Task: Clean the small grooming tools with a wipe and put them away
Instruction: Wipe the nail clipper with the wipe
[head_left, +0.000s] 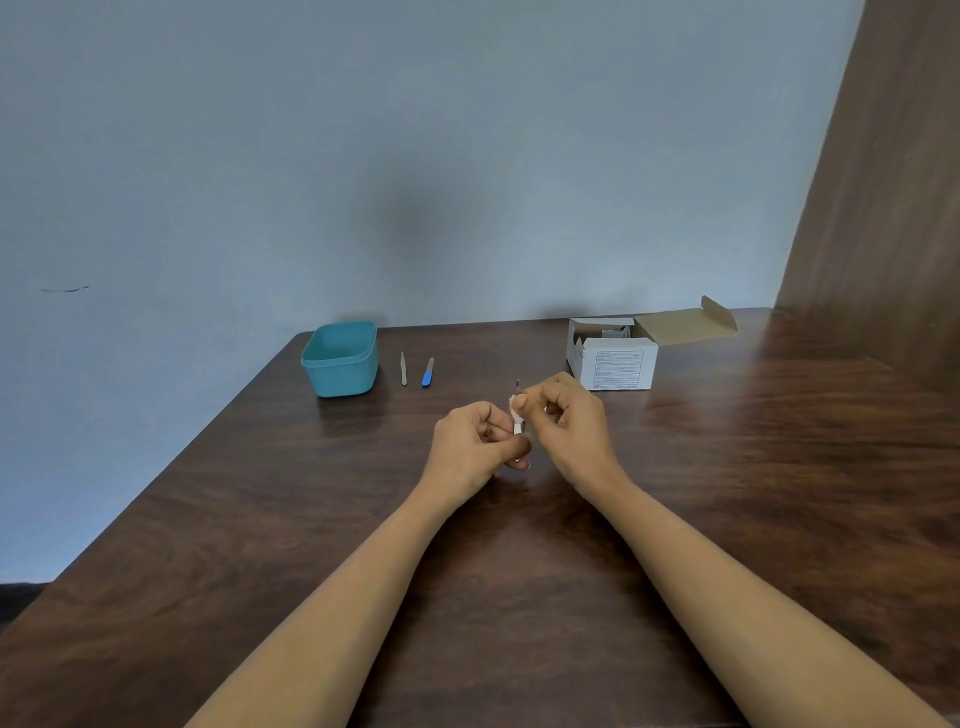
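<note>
Above the middle of the dark wooden table, my left hand grips the lower end of a small metal grooming tool that stands nearly upright. My right hand pinches a small white wipe around the tool's upper part; the tool's thin tip pokes out above the fingers. Farther back lie two more tools side by side: a plain metal one and one with a blue handle. Left of them stands an open teal plastic container.
A white cardboard box with its flap open sits at the back right, with packets inside. A grey wall runs behind the table and a brown wooden panel rises at the right. The table's left edge slants toward me.
</note>
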